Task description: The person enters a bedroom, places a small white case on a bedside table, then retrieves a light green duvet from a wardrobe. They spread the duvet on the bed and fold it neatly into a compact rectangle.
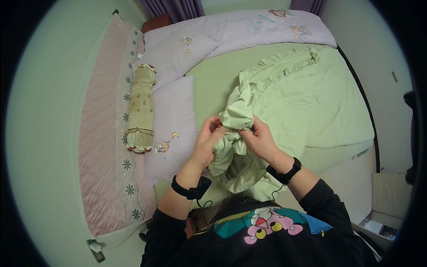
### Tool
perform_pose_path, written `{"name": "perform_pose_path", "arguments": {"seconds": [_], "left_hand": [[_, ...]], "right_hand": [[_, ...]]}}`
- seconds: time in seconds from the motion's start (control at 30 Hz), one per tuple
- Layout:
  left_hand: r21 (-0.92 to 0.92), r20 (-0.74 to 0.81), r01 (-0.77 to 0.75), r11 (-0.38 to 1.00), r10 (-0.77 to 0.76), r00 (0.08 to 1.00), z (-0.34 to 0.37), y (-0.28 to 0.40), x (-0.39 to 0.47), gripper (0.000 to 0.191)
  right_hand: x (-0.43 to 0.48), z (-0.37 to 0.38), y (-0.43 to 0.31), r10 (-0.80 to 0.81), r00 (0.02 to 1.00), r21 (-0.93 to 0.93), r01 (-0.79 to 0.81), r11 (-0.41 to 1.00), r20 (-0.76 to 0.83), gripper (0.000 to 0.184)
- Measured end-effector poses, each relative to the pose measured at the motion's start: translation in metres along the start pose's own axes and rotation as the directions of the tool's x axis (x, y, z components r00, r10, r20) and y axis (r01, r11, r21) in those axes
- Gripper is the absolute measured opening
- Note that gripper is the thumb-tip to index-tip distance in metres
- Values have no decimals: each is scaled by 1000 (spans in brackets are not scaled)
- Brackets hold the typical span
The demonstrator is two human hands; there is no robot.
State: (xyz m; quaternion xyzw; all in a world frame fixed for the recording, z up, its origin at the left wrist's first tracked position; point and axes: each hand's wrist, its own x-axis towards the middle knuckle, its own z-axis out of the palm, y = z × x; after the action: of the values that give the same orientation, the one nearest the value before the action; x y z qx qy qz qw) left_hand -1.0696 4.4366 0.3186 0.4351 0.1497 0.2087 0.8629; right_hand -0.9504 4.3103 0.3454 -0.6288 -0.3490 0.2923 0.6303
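A ruffled light green cloth (287, 100), like a bedspread or duvet cover, spreads over the right part of the bed and is bunched up in front of me. My left hand (211, 138) grips the left side of the bunch, its fingers partly hidden by folds. On the other side my right hand (260, 137) pinches the cloth between thumb and fingers. Both hands are close together, just below a puffed fold. More ruffled folds hang down between my forearms toward my body.
Lilac pillows (173, 110) lie at the left, with a green bolster (140, 106) on them against the quilted pink headboard cover (103, 133). A folded lilac quilt (253, 30) runs along the far side. At the lower right stands an open box (388, 197).
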Motion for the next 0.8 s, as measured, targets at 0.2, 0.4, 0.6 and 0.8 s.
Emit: {"name": "perform_pose_path", "arguments": {"seconds": [0.2, 0.4, 0.6, 0.8], "left_hand": [[324, -185, 142, 935, -84, 979, -37, 14, 8, 40], [-114, -448, 254, 960, -278, 850, -38, 0, 1, 50], [-369, -279, 118, 922, -231, 932, -51, -15, 3, 52], [-459, -418, 156, 875, -367, 831, -92, -44, -7, 49]], "right_hand": [[-1, -33, 13, -81, 992, -112, 91, 990, 93, 69], [-21, -106, 62, 620, 783, -462, -568, 680, -51, 71], [-57, -149, 72, 635, 770, -234, -608, 759, 57, 60], [-66, -161, 58, 533, 720, -109, -634, 765, -444, 44]]}}
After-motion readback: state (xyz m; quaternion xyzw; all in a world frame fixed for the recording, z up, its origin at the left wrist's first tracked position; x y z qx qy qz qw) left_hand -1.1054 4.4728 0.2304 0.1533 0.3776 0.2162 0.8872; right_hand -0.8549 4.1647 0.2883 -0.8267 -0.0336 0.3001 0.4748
